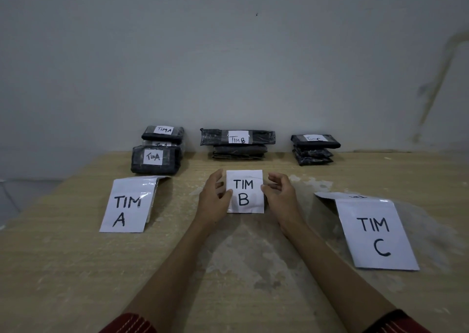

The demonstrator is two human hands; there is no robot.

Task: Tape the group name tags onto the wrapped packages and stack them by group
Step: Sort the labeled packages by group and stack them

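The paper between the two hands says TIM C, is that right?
No. The head view shows that the paper between the left hand and the right hand is the TIM B paper. The TIM C paper lies further right on the table.

Three sheets in a row on a table (76,269), with stacks of packages behind them.

The middle sheet (245,192) lies near the table's centre. Well to its left lies the left sheet (127,206). Well to its right, and a little nearer the person, lies the right sheet (375,233). Straight behind the middle sheet, at the table's far edge by the wall (228,66), sits the middle stack (237,143). Behind and to the left is the left stack (162,134), with a single package (155,159) just in front of it, between that stack and the left sheet. Behind and to the right is the right stack (313,148). The left hand (214,198) rests at the middle sheet's left edge, thumb on it. The right hand (281,195) touches its right edge.
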